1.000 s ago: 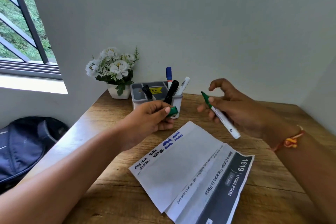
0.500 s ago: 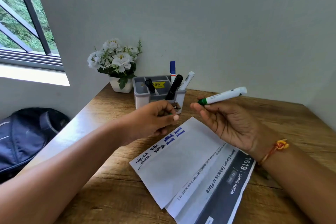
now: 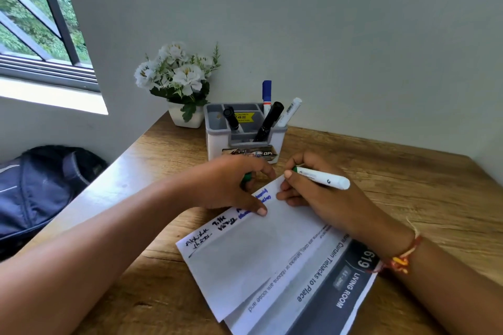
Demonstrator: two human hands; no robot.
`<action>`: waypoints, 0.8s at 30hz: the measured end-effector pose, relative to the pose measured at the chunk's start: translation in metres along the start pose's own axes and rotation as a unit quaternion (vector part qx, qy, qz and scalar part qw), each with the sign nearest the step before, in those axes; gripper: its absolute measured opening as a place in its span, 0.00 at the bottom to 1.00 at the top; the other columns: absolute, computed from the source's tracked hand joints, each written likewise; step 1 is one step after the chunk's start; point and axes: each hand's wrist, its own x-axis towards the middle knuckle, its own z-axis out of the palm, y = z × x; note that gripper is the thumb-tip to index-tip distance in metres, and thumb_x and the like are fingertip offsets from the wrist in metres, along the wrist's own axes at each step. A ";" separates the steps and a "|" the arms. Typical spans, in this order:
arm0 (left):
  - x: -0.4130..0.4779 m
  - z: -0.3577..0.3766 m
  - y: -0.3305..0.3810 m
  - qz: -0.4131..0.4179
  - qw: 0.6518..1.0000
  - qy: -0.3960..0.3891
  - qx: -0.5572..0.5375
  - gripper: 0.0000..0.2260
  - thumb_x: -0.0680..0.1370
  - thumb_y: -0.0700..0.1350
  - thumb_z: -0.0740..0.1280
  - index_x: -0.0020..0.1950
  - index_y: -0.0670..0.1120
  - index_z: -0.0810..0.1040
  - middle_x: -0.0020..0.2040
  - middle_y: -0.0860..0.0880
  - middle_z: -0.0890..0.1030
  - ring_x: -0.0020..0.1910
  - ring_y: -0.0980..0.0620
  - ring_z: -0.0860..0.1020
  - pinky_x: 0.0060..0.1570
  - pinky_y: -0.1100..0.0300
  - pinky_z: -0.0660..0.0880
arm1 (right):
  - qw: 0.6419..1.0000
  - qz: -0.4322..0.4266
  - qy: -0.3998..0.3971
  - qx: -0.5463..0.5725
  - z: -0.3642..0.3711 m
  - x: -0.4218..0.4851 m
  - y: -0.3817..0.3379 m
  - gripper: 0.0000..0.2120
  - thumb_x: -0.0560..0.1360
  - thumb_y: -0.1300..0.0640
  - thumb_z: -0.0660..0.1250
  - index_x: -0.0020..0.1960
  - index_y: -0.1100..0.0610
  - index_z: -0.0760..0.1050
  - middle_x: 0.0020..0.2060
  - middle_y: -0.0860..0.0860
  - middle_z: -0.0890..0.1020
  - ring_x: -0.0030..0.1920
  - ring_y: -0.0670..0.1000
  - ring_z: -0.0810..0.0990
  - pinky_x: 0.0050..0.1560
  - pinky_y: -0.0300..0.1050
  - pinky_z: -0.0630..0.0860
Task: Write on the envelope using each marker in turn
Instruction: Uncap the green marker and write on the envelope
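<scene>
Green marker (image 3: 324, 179), gripped by right hand (image 3: 321, 200), poised at envelope (image 3: 245, 247) corner: writing seems due. Left hand (image 3: 228, 185) holds cap (image 3: 247, 177), thumb pinning envelope. Next: light, steady strokes.

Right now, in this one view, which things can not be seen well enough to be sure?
Head view only:
- Tip of the green marker: hidden behind fingers of the right hand, so contact with the envelope is unclear.
- The green cap: mostly covered by the grip of the left hand.
- Handwriting on the envelope: too small to read; the left thumb covers part.
- The printed sheet: cut off by the bottom edge.
</scene>
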 end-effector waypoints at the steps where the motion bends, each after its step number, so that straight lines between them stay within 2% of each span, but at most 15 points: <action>1: 0.000 -0.001 -0.002 0.003 1.000 -0.006 -0.004 0.27 0.68 0.56 0.79 0.65 0.61 0.75 0.55 0.59 0.81 0.51 0.58 0.80 0.53 0.53 0.80 | 1.000 0.000 -0.003 0.008 0.001 0.001 0.001 0.05 0.82 0.59 0.66 0.50 0.50 0.78 0.43 0.55 0.88 0.45 0.50 0.90 0.52 0.52 0.86; 4: 0.000 -0.005 -0.006 -0.001 1.000 -0.024 0.005 0.29 0.67 0.58 0.79 0.67 0.62 0.74 0.56 0.59 0.81 0.51 0.58 0.79 0.54 0.53 0.79 | 0.998 0.011 -0.010 0.058 0.003 0.002 0.003 0.05 0.83 0.59 0.65 0.51 0.51 0.78 0.43 0.56 0.88 0.47 0.53 0.90 0.53 0.51 0.85; 7: 0.001 -0.006 -0.010 -0.008 1.000 -0.021 -0.003 0.36 0.66 0.58 0.80 0.71 0.63 0.69 0.58 0.59 0.80 0.53 0.58 0.79 0.56 0.54 0.79 | 0.995 0.014 -0.004 0.098 0.004 0.002 0.004 0.10 0.84 0.53 0.61 0.52 0.53 0.80 0.41 0.56 0.86 0.46 0.55 0.90 0.50 0.48 0.86; 9: 0.001 -0.006 -0.010 -0.003 1.000 -0.023 -0.005 0.36 0.66 0.58 0.80 0.71 0.65 0.68 0.59 0.59 0.80 0.53 0.58 0.79 0.56 0.55 0.79 | 0.994 0.007 0.010 0.106 0.005 0.001 0.006 0.15 0.84 0.49 0.59 0.51 0.54 0.83 0.39 0.56 0.85 0.43 0.55 0.89 0.49 0.48 0.86; 11: 0.001 -0.006 -0.009 -0.003 0.999 -0.032 0.001 0.32 0.68 0.57 0.79 0.68 0.65 0.71 0.57 0.60 0.80 0.50 0.60 0.79 0.53 0.58 0.79 | 0.994 0.009 0.027 0.103 0.006 0.001 0.005 0.17 0.84 0.50 0.59 0.50 0.56 0.84 0.38 0.57 0.84 0.41 0.54 0.89 0.47 0.48 0.86; 14: 0.001 -0.007 -0.008 -0.011 0.999 -0.040 0.011 0.29 0.68 0.59 0.78 0.67 0.65 0.73 0.54 0.61 0.80 0.47 0.62 0.78 0.51 0.61 0.78 | 0.995 0.016 0.047 0.087 0.006 0.000 0.003 0.11 0.83 0.58 0.62 0.48 0.57 0.82 0.38 0.57 0.86 0.41 0.56 0.89 0.46 0.49 0.86; 17: 0.002 -0.007 -0.009 -0.011 0.999 -0.045 0.015 0.28 0.69 0.59 0.78 0.67 0.64 0.74 0.53 0.64 0.79 0.48 0.64 0.77 0.53 0.60 0.78 | 0.996 0.021 0.058 0.070 0.005 0.001 0.002 0.05 0.79 0.61 0.68 0.46 0.57 0.80 0.38 0.58 0.88 0.42 0.56 0.90 0.48 0.56 0.86; 20: 0.004 -0.006 -0.010 -0.013 0.999 -0.050 0.010 0.28 0.68 0.59 0.78 0.66 0.64 0.74 0.54 0.62 0.81 0.49 0.63 0.79 0.55 0.56 0.79 | 0.999 0.013 0.048 0.011 0.006 0.001 0.002 0.02 0.74 0.60 0.74 0.44 0.54 0.83 0.38 0.56 0.89 0.42 0.58 0.89 0.48 0.60 0.85; 22: 0.004 -0.006 -0.010 -0.014 0.999 -0.049 0.012 0.28 0.69 0.59 0.78 0.66 0.64 0.74 0.54 0.62 0.81 0.49 0.63 0.79 0.54 0.57 0.79 | 0.998 0.003 0.033 -0.053 0.007 0.000 0.003 0.03 0.71 0.58 0.75 0.43 0.51 0.85 0.38 0.52 0.89 0.42 0.55 0.89 0.47 0.58 0.84; 24: 0.005 -0.006 -0.011 -0.014 0.999 -0.048 0.009 0.27 0.68 0.59 0.78 0.66 0.64 0.75 0.52 0.63 0.80 0.48 0.63 0.79 0.53 0.58 0.79 | 0.998 0.007 0.030 -0.062 0.007 0.000 0.003 0.04 0.71 0.59 0.76 0.43 0.50 0.86 0.39 0.50 0.89 0.43 0.54 0.88 0.46 0.58 0.84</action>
